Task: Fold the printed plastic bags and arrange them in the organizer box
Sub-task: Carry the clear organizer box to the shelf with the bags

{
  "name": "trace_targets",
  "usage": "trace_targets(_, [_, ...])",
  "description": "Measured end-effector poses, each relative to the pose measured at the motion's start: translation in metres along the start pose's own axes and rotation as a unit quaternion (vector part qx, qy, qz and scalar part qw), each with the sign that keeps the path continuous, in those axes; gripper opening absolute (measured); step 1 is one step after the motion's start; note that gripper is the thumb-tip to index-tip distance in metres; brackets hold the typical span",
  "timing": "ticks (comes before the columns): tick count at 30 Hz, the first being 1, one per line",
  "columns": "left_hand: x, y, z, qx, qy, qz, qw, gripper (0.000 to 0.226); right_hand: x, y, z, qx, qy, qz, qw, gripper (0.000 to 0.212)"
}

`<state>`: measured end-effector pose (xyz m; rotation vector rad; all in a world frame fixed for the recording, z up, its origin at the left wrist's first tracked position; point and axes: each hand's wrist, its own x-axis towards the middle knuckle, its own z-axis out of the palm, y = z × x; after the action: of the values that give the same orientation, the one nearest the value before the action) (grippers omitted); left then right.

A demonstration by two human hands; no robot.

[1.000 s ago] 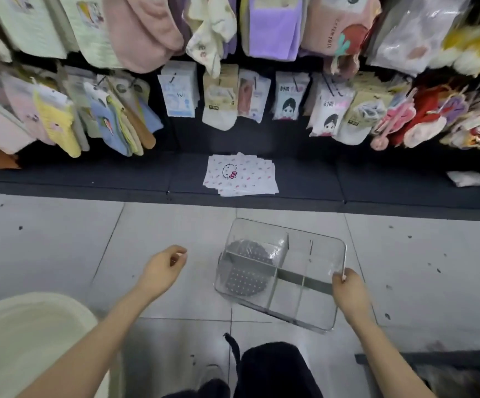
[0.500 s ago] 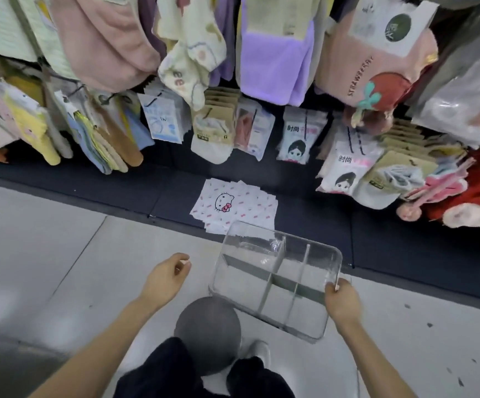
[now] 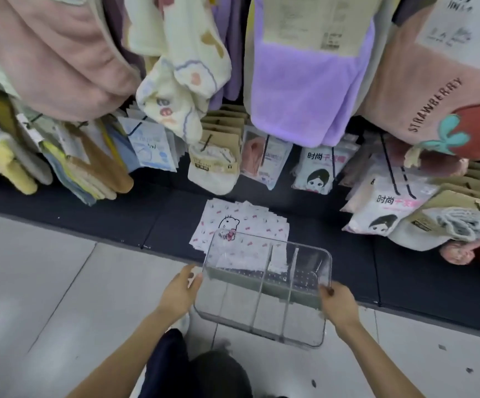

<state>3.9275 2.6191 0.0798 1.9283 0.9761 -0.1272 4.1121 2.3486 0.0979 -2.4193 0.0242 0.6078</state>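
While held between left hand [image 3: 180,293] and right hand [image 3: 339,305], organizer box [image 3: 267,285] tilts.

**Plush towels crowd a shop display**

A pink plush towel [image 3: 60,53], a cream patterned towel [image 3: 181,81] and a purple towel [image 3: 304,90] hang in a row beside a pink STRAWBERRY towel [image 3: 434,90]. Below them, cartoon-face packets [image 3: 317,173] and brown card-backed packs [image 3: 218,156] dangle above a dark shelf base [image 3: 118,216], which meets a grey tiled floor [image 3: 46,282].
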Motion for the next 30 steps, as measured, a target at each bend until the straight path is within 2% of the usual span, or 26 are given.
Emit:
trace_targets(4, [0.054, -0.009, -0.031, -0.047, -0.056, 0.021, 0.997, 0.043, 0.025, -0.037, 0.037, 0.042, -0.019, 0.029, 0.999, 0.032])
trace_targets(12, [0.169, -0.033, -0.056, -0.093, -0.082, -0.001, 0.992, 0.041, 0.106, -0.062, 0.113, 0.091, -0.06, 0.068, 0.992, 0.035])
trace_targets(17, [0.248, -0.076, -0.004, -0.083, -0.068, -0.011, 0.994, 0.043, 0.188, -0.033, 0.17, 0.098, -0.056, 0.043, 0.993, 0.042])
trace_targets(21, [0.314, -0.12, 0.053, -0.064, -0.046, 0.0, 0.997, 0.042, 0.268, 0.016, 0.232, 0.081, -0.057, 0.03, 0.995, 0.038])
trace_targets(23, [0.35, -0.142, 0.075, -0.054, -0.037, 0.012, 0.998, 0.035, 0.312, 0.04, 0.267, 0.096, -0.069, 0.027, 0.993, 0.037])
trace_targets(26, [0.412, -0.18, 0.1, -0.05, -0.018, 0.026, 0.998, 0.037, 0.371, 0.059, 0.317, 0.123, -0.082, 0.007, 0.989, 0.027])
trace_targets(30, [0.482, -0.219, 0.12, -0.066, 0.001, 0.025, 0.997, 0.036, 0.435, 0.065, 0.376, 0.165, -0.065, -0.023, 0.984, 0.042])
